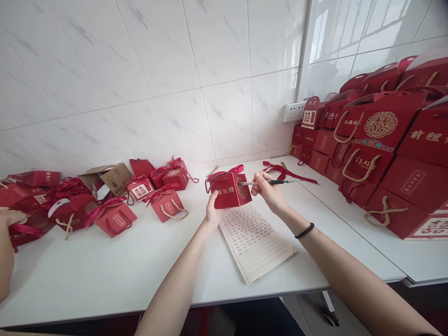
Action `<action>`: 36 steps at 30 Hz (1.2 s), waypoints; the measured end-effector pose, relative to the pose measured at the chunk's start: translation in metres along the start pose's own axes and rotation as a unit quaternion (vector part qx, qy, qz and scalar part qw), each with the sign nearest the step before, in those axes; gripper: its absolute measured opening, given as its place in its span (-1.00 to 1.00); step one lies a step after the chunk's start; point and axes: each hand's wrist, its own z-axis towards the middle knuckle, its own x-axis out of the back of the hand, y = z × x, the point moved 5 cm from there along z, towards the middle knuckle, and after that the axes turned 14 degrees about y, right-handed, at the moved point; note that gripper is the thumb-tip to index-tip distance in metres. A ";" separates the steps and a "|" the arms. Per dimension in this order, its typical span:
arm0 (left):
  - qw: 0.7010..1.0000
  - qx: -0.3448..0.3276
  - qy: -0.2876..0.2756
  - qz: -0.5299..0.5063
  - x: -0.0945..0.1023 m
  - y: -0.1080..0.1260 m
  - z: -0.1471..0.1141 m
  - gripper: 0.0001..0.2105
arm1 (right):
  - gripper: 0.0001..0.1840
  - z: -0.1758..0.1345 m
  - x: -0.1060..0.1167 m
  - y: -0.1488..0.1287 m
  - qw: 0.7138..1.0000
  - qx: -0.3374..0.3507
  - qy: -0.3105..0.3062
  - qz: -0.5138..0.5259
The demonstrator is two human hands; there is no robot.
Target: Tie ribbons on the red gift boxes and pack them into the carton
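Observation:
A small red gift box (226,198) with gold lettering and a ribbon on top is tilted up above the notebook. My left hand (212,211) grips its lower left corner, the thumb on the front face. In my right hand (266,190) is a pen (280,182), pinched between the fingers. One end of the pen points at the box's right side face; whether it touches there I cannot tell. Beneath the box lies an open lined notebook (266,252), its upper part filled with handwriting. A loose red ribbon (297,175) rests behind my right hand.
Stacked red gift boxes (378,140) with rope handles fill the right side. More red boxes (115,217) and a brown cardboard box (107,179) are at the left. Another person's arm (7,252) reaches in at the left edge. A power strip (294,112) is on the tiled wall.

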 end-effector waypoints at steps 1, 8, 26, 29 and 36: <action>1.000 0.006 0.000 0.000 0.000 -0.001 0.000 -0.64 | -0.43 0.002 0.002 -0.001 1.000 0.001 0.011 0.000; 0.999 0.012 0.011 -0.044 -0.002 0.005 -0.001 -0.61 | -0.42 0.004 0.004 0.004 1.000 -0.004 0.026 -0.013; 0.998 -0.009 0.026 -0.051 0.004 0.008 0.003 -0.70 | -0.42 0.002 0.001 0.005 0.999 0.007 0.000 -0.038; 0.999 0.000 0.030 -0.026 0.005 0.003 0.003 -0.69 | -0.44 -0.004 -0.004 0.004 0.999 0.010 -0.030 -0.027; 0.999 0.015 0.013 -0.032 0.001 0.007 0.000 -0.69 | -0.43 0.003 0.006 0.001 0.998 0.036 0.035 -0.039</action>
